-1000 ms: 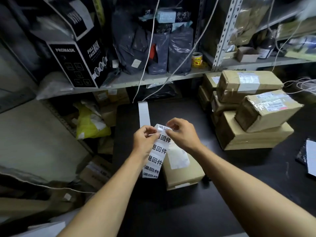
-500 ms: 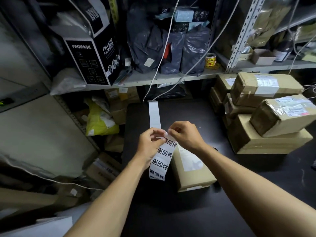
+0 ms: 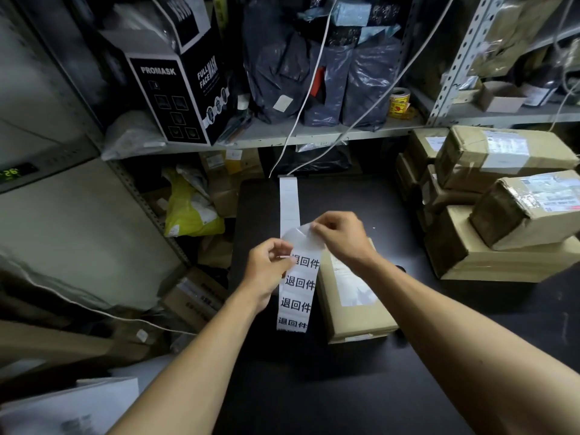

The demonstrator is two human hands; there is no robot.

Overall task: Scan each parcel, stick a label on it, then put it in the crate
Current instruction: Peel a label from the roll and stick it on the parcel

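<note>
A white label strip (image 3: 296,290) printed with black characters hangs over the black table (image 3: 361,387). My left hand (image 3: 268,266) pinches the strip near its top left edge. My right hand (image 3: 340,235) pinches one label (image 3: 303,238) at its corner and peels it up and away from the backing, so the label curls. Just right of the strip, under my right wrist, a small cardboard parcel (image 3: 354,302) with a white sheet on top lies flat on the table. No crate or scanner is visible.
Several taped cardboard parcels (image 3: 502,215) are stacked at the table's right. A blank strip of backing paper (image 3: 289,202) lies toward the table's back edge. Metal shelving (image 3: 282,136) behind holds dark bags, a black mask box (image 3: 175,89) and a yellow tape roll (image 3: 399,103). Clutter fills the floor left.
My right hand has lifted up and right, pulling one label off the strip. The left hand keeps its hold. The view has shifted slightly.
</note>
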